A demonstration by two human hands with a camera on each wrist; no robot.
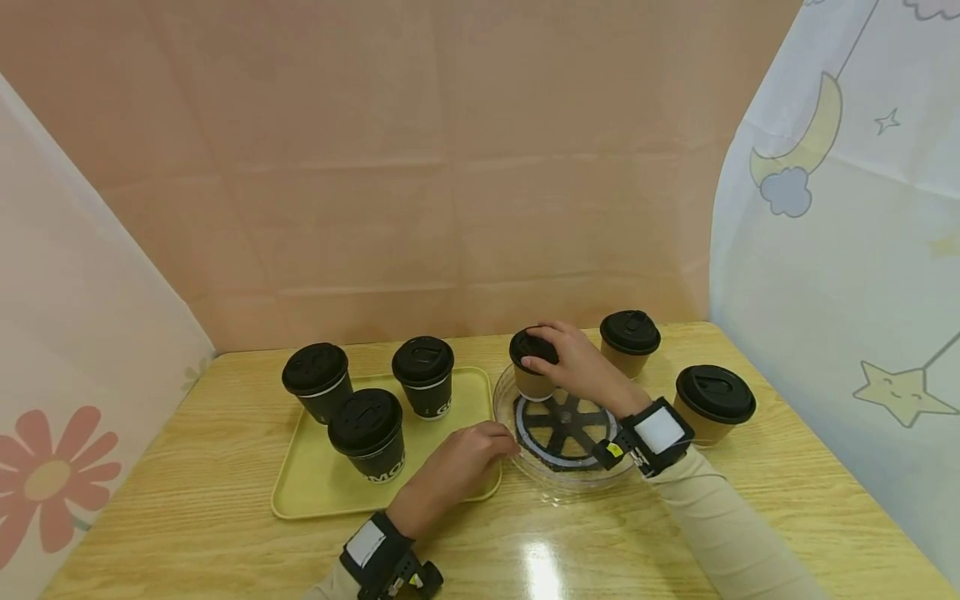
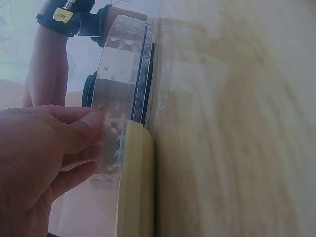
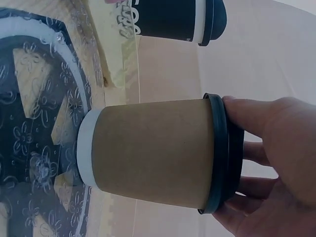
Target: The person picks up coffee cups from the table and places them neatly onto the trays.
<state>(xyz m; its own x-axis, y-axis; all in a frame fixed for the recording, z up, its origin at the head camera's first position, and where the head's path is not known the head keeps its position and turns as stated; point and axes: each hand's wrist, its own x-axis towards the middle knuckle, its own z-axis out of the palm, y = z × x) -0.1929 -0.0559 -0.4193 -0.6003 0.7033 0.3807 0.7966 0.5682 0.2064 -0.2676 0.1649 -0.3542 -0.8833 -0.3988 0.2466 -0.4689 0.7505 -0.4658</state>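
My right hand (image 1: pixel 581 362) grips the black lid of a brown paper cup (image 3: pixel 153 153) from above, thumb and fingers spread round the lid's edge. The cup is upright at the back left of a clear round tray (image 2: pixel 114 59), its white base close over the tray floor. At the tray's front left, my left hand (image 1: pixel 459 465) pinches the clear rim between thumb and fingers. A dark spoked wheel (image 1: pixel 566 421) shows through the tray floor. Beside my left hand lies a yellow tray (image 1: pixel 315 492), with black lidded cups on it.
Three black cups stand at the left: a front one (image 1: pixel 367 437), a back left one (image 1: pixel 318 379) and a back right one (image 1: pixel 424 377). Right of the clear tray are two brown lidded cups, one farther back (image 1: pixel 628 342) and one nearer (image 1: pixel 712 404). Cloth walls (image 1: pixel 450 183) enclose the table.
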